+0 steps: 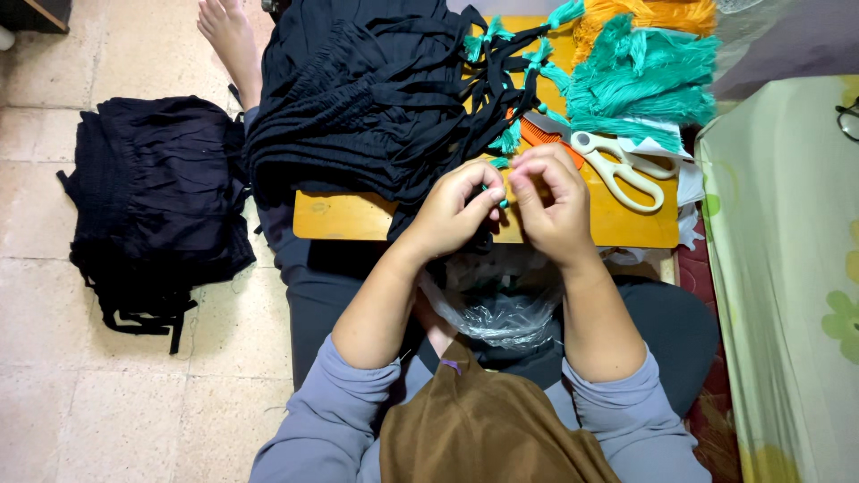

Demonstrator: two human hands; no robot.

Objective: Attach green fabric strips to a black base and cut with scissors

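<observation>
Head view: left hand (456, 210) and right hand (550, 201), fingers pinched narrow on a teal tassel (497, 199), above crinkled clear plastic bag (501, 309); contents unclear.

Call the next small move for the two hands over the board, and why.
Probably pull the teal tassel snug against the black strap. Left hand and right hand pinch together at that strap end, a bit of teal showing between the fingers. Other straps on the wooden board already end in teal tassels, and the scissors lie untouched.
</observation>
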